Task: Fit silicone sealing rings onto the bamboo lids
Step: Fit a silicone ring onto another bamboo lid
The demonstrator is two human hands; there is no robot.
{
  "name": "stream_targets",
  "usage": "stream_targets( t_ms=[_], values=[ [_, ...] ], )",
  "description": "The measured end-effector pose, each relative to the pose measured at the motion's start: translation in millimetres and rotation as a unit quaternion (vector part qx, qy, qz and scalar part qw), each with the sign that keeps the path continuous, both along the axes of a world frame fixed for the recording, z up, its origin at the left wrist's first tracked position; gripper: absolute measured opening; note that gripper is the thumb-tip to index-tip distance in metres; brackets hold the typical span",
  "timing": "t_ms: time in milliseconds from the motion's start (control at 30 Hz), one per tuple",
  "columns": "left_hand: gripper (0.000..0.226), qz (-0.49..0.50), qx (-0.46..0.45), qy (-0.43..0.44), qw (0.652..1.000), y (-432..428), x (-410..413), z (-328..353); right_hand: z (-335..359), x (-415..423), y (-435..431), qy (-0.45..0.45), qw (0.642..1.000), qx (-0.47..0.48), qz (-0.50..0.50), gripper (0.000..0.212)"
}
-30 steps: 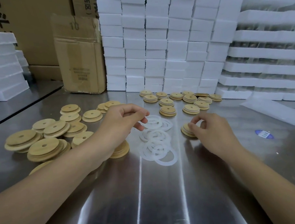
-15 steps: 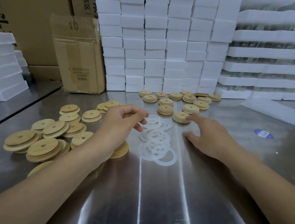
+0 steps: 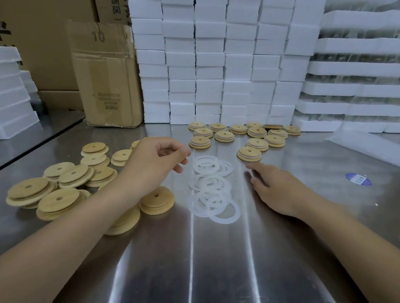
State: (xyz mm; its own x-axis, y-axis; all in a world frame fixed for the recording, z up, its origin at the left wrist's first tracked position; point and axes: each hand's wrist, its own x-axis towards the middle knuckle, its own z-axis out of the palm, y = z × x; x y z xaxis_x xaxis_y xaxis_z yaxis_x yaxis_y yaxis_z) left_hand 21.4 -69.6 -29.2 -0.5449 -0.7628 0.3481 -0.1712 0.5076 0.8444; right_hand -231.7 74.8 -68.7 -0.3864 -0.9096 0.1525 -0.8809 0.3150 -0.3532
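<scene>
Steel table (image 3: 227, 268), foam stacks (image 3: 210, 55) (white), cartons (image 3: 107, 82)

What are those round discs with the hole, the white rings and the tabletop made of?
The discs look like pale bamboo or wood, matt, with faint grain. The white rings are thin and half-translucent, probably silicone or soft rubber; the surface beneath shows through them. The tabletop looks like brushed stainless steel: grey, with streaky reflections.
</scene>
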Motion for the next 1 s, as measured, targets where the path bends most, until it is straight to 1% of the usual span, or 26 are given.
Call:
stream_targets(
  t_ms=[67, 100, 133, 167, 233, 267, 333, 367, 433, 500, 533, 600, 667, 700, 800, 833, 933, 1000],
  values=[
    [0.008, -0.034, -0.077, -0.131, 0.988, -11, 11, 5, 0, 2, 0, 0.002, 1.000, -0.022, 0.007, 0.043],
    [0.004, -0.071, -0.089, -0.200, 0.973, -16, 18, 9, -1, 2, 0, 0.001, 0.999, -0.032, 0.011, 0.041],
    [0.016, -0.107, -0.084, -0.262, 0.955, -20, 27, 14, 0, 4, 0, -0.001, 0.999, -0.038, 0.015, 0.038],
    [0.031, -0.138, -0.062, -0.304, 0.940, -23, 35, 20, 0, 6, 0, -0.004, 0.999, -0.046, 0.021, 0.036],
    [0.056, -0.178, -0.034, -0.367, 0.913, -29, 46, 29, 2, 13, 0, -0.008, 0.997, -0.063, 0.039, 0.033],
    [0.062, -0.190, -0.034, -0.395, 0.898, -30, 49, 32, 3, 17, 0, -0.011, 0.996, -0.072, 0.050, 0.031],
    [0.062, -0.176, -0.053, -0.430, 0.884, -30, 46, 30, 4, 24, 1, -0.012, 0.993, -0.094, 0.075, 0.028],
    [0.057, -0.155, -0.069, -0.430, 0.887, -28, 43, 27, 4, 27, 1, -0.016, 0.991, -0.103, 0.083, 0.026],
    [0.049, -0.107, -0.101, -0.399, 0.905, -25, 36, 20, 8, 33, 3, -0.037, 0.989, -0.110, 0.094, 0.020],
    [0.045, -0.071, -0.121, -0.350, 0.926, -20, 30, 12, 12, 37, 4, -0.057, 0.990, -0.086, 0.097, 0.006],
    [0.046, -0.057, -0.120, -0.316, 0.939, -18, 27, 8, 15, 39, 5, -0.057, 0.992, -0.063, 0.097, 0.011],
    [0.047, -0.031, -0.098, -0.233, 0.967, -15, 21, 4, 16, 41, 6, -0.047, 0.993, -0.025, 0.101, 0.024],
    [0.048, -0.011, -0.055, -0.148, 0.987, -11, 15, 1, 16, 43, 6, -0.049, 0.993, -0.016, 0.107, 0.021],
    [0.051, -0.008, -0.014, -0.105, 0.994, -9, 12, 0, 17, 44, 6, -0.063, 0.992, -0.017, 0.110, 0.016],
    [0.071, -0.039, 0.120, -0.008, 0.992, -1, 2, -5, 18, 44, 5, -0.105, 0.988, -0.013, 0.114, 0.008],
    [0.072, -0.053, 0.146, 0.016, 0.988, 1, -1, -7, 19, 44, 4, -0.116, 0.986, -0.010, 0.115, 0.007],
    [0.061, -0.077, 0.207, 0.076, 0.972, 7, -10, -13, 20, 45, 6, -0.155, 0.980, -0.008, 0.123, 0.008],
    [0.055, -0.087, 0.227, 0.098, 0.965, 11, -13, -16, 23, 47, 7, -0.179, 0.975, -0.009, 0.132, 0.006]
  ],
)
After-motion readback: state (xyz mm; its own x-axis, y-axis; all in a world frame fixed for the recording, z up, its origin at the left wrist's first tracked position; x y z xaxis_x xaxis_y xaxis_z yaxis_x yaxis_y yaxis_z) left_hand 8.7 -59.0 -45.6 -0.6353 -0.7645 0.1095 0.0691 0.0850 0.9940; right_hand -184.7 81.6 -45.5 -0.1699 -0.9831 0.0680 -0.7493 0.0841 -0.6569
